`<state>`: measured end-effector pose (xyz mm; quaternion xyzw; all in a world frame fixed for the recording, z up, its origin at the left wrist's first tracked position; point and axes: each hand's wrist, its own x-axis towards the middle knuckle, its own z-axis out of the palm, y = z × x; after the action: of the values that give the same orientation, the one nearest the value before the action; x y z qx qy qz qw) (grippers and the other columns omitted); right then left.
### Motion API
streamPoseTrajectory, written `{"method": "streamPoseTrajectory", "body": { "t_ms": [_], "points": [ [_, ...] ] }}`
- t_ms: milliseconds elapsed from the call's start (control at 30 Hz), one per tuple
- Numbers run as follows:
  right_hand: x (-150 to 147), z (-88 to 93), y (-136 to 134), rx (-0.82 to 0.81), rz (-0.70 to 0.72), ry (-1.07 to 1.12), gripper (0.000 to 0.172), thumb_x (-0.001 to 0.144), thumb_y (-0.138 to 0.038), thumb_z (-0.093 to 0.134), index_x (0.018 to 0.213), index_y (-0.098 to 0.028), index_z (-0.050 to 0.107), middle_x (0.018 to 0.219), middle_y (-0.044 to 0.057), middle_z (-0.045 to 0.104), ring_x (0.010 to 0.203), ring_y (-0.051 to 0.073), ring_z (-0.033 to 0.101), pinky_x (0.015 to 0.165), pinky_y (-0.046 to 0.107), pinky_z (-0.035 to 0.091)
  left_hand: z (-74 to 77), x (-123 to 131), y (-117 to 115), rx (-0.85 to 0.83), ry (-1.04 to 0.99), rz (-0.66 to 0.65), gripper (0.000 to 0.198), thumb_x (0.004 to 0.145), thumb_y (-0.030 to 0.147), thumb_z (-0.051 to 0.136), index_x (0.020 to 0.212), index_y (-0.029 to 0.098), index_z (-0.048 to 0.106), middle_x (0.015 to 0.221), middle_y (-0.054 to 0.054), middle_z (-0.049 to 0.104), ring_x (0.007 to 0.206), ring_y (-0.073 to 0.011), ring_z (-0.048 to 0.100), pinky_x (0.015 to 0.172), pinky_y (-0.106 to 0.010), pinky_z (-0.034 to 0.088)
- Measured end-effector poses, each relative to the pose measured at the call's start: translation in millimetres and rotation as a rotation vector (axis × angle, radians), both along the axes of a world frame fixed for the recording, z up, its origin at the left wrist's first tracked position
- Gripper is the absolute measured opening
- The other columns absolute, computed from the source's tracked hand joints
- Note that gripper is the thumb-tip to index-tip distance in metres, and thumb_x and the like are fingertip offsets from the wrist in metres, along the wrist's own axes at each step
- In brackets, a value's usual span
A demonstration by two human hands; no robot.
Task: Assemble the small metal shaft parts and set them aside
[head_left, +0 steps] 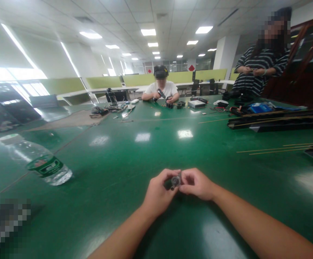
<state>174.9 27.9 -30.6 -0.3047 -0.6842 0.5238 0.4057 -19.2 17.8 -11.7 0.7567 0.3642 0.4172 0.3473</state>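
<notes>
Between my two hands, just above the green table (134,154), is a small round metallic part (175,181) with a dark centre and a short brassy stub at its lower left. My left hand (160,190) curls round it from the left, thumb below and fingers above. On the other side my right hand (196,184) pinches at its right edge, with thumb and forefinger together. The fingers cover much of the part, so its exact kind cannot be made out.
A water bottle (48,169) with a green label stands at the left. Thin brass-coloured rods (277,148) and long black trays (275,120) lie at the right. Across the table a person in white (160,88) handles a tool; another in stripes (260,72) stands at the right.
</notes>
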Motion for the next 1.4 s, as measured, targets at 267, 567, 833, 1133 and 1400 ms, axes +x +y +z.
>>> {"method": "streamPoseTrajectory", "body": {
  "t_ms": [267,567,833,1133,1400],
  "points": [
    [-1,2.6,-1,-0.029,0.007,0.053,0.037,0.077,-0.036,0.075,0.062,-0.019,0.045,0.057,-0.002,0.055,0.052,0.012,0.046,0.053,0.023,0.034,2.7,2,1,-0.086,-0.003,0.064,0.026,0.079,0.018,0.073,0.103,0.022,0.064,0.104,-0.002,0.072,0.096,-0.0170,0.069,0.086,-0.027,0.053],
    [0,5.8,-3,-0.047,0.016,0.027,0.037,0.080,-0.039,0.074,0.063,-0.019,0.048,0.056,-0.003,0.056,0.050,0.011,0.047,0.052,0.023,0.034,4.4,2,2,-0.083,-0.008,0.061,0.017,0.080,0.022,0.073,0.092,0.018,0.063,0.092,-0.002,0.069,0.088,-0.0170,0.066,0.083,-0.028,0.050],
    [0,6.5,-4,-0.040,0.014,0.017,0.037,0.081,-0.039,0.073,0.064,-0.018,0.048,0.057,-0.002,0.056,0.051,0.012,0.048,0.053,0.023,0.035,1.9,2,3,-0.135,-0.050,0.068,0.017,0.078,0.024,0.075,0.088,0.017,0.064,0.088,-0.003,0.071,0.086,-0.0184,0.068,0.081,-0.028,0.051],
    [0,5.5,-4,-0.044,-0.002,-0.033,0.037,0.079,-0.042,0.073,0.064,-0.018,0.049,0.055,-0.003,0.054,0.050,0.011,0.045,0.050,0.022,0.033,6.9,1,4,-0.036,-0.009,0.180,0.028,0.072,0.028,0.082,0.094,0.017,0.068,0.092,-0.004,0.070,0.087,-0.0189,0.066,0.083,-0.031,0.051],
    [0,1.0,0,-0.070,-0.018,0.047,0.030,0.077,-0.034,0.072,0.062,-0.018,0.052,0.051,-0.002,0.056,0.047,0.012,0.048,0.048,0.023,0.035,13.3,-6,3,0.155,0.063,0.169,0.023,0.073,0.021,0.081,0.094,0.021,0.071,0.094,-0.003,0.071,0.088,-0.0184,0.065,0.082,-0.030,0.050]
  ]
}}
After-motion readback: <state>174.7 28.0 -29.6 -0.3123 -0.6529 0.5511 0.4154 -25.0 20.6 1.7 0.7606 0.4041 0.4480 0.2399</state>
